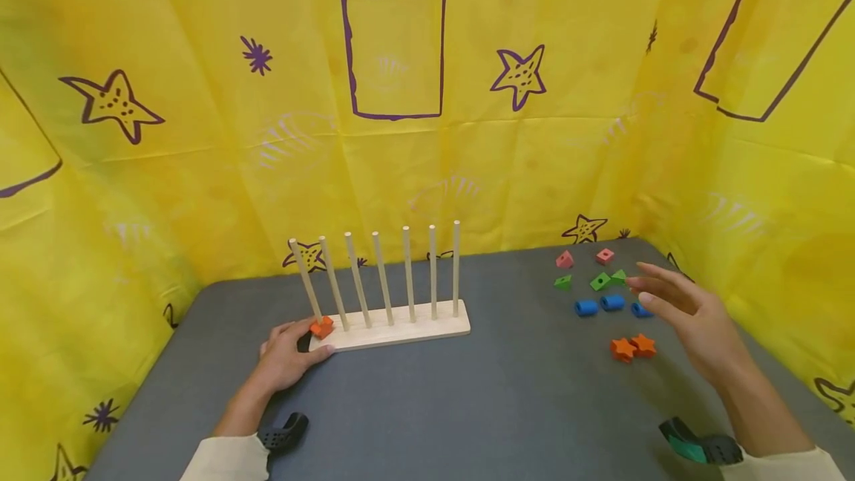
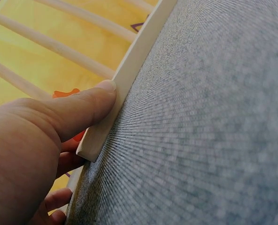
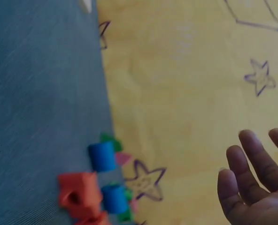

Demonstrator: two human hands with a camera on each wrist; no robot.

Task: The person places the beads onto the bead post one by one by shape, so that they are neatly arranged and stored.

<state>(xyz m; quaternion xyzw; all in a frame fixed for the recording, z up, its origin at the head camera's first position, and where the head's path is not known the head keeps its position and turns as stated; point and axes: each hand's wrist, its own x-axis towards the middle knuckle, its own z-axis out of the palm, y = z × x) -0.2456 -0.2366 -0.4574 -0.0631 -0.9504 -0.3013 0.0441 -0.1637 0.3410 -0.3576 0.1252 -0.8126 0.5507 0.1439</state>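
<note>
My left hand [image 1: 286,356] grips the left end of a wooden peg rack [image 1: 407,327], thumb along its front edge and fingers behind. Several upright dowels rise from the rack's base. An orange block [image 1: 322,327] sits at the foot of the leftmost dowel, partly hidden by the thumb in the left wrist view. Over the right side of the table, my right hand [image 1: 701,329] hovers with fingers extended and nothing in them. Nearest to it are blue cylinders [image 1: 611,303], two orange star blocks [image 1: 644,345] and green triangular blocks [image 1: 600,281].
Two pink blocks [image 1: 564,259] lie farther back, behind the green ones. A grey cloth covers the table [image 1: 467,407]. Yellow patterned curtain [image 1: 394,162] surrounds its back and sides.
</note>
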